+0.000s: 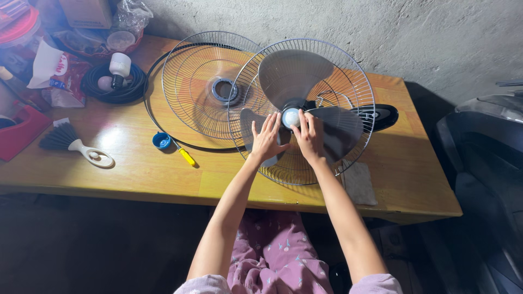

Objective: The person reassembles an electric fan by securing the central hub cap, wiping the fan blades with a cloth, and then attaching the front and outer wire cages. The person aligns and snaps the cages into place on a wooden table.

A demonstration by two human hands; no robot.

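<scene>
A fan head lies face up on a wooden table (136,169). Its grey three-bladed propeller (294,76) sits inside the rear wire guard (348,71). My left hand (266,137) rests flat on the lower left blade, fingers spread. My right hand (308,135) presses on the blade hub beside the pale round cap (291,117) at the centre. The loose front wire guard (204,87) lies flat to the left, partly under the rear guard. A black rim ring (155,122) curves around it.
A blue cap (162,141) and a yellow-handled screwdriver (187,157) lie left of my hands. Farther left are a black brush with a white handle (73,141), a coiled black cable with a bulb (114,81), and bags. A grey cloth (359,182) lies right.
</scene>
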